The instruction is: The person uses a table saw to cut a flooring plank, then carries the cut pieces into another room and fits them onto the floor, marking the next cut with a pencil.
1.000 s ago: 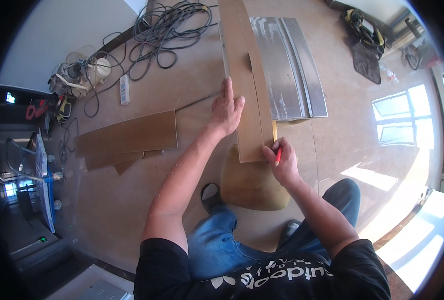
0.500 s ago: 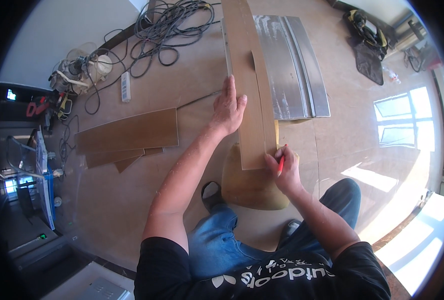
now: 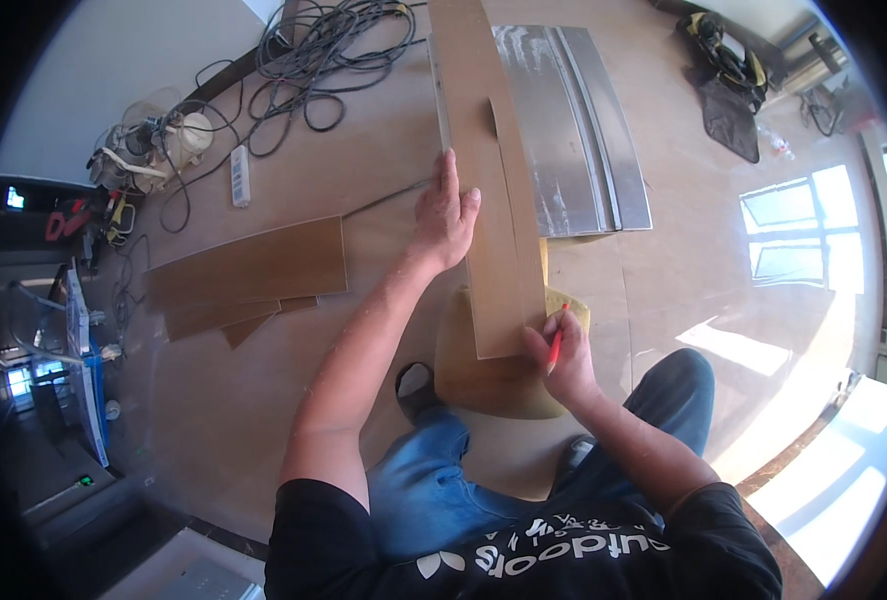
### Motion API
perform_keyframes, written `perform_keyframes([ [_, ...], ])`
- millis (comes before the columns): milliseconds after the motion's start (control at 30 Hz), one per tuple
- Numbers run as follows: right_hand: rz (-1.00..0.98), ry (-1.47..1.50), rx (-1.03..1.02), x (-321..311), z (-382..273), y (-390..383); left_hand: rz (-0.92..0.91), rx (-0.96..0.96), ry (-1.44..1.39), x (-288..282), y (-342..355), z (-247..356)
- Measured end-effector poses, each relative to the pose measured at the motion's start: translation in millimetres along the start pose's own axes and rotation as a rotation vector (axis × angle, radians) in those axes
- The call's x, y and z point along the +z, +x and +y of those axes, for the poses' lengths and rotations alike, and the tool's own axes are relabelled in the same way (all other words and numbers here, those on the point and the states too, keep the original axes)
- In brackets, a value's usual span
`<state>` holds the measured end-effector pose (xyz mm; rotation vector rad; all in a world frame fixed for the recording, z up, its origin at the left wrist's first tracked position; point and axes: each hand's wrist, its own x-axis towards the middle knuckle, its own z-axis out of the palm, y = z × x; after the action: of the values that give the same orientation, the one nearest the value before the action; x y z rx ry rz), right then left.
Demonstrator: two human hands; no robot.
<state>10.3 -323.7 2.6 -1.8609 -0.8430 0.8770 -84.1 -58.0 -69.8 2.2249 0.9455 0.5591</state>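
A long brown wood-look plank (image 3: 499, 235) runs away from me, its near end over a yellowish rounded stool (image 3: 499, 388). My left hand (image 3: 446, 218) is closed on the plank's left edge, thumb on the near side and a finger stretched along the edge; its other fingers are partly hidden. At the near right corner, my right hand (image 3: 567, 362) holds a red pencil (image 3: 556, 345) slantwise, its thumb against the plank's edge. A dark slit or raised sliver (image 3: 494, 117) and a thin line show along the plank. To its right lies a grooved silver metal panel (image 3: 569, 130).
Several brown board pieces (image 3: 254, 262) lie on the floor at left. Beyond them are a white power strip (image 3: 240, 177), coiled black cable (image 3: 334, 60) and a pale machine (image 3: 154, 145). A black-and-yellow bag (image 3: 729, 80) lies far right.
The plank has slid a little toward me, its near end now covering more of the stool. Both hands keep their holds, and the view has shifted slightly.
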Motion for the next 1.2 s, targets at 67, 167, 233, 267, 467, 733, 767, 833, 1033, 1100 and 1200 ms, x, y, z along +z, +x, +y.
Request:
perform_keyframes([
  [67,-0.005,-0.005,0.026,-2,0,-3,-0.018,-0.021,0.01,1,1,1],
  [167,-0.006,-0.004,0.007,-4,3,-8,-0.038,-0.02,0.019,1,3,0],
  [233,-0.015,0.001,0.015,-4,7,-11,-0.061,-0.04,0.022,1,3,1],
  [267,-0.016,0.0,0.016,-4,7,-12,-0.061,-0.041,0.021,1,3,2],
  [467,-0.032,0.011,0.028,-5,6,-21,-0.056,-0.035,0.016,-1,1,3],
  [733,-0.041,-0.057,0.065,-6,6,-26,-0.058,-0.056,0.087,-3,1,4],
  [767,-0.045,-0.056,0.064,-7,6,-23,-0.057,-0.059,0.089,-3,1,6],
  [833,0.038,-0.04,-0.047,-10,5,-3,-0.077,-0.082,0.077,-6,1,13],
  [1033,-0.035,0.071,0.084,-5,-11,74,-0.048,-0.057,0.085,-4,2,11],
  [1100,-0.035,0.033,0.065,-2,-6,75,-0.044,-0.057,0.076,-4,2,11],
  [1200,-0.047,0.012,0.04,0,-3,74,-0.038,-0.054,0.064,-4,1,11],
])
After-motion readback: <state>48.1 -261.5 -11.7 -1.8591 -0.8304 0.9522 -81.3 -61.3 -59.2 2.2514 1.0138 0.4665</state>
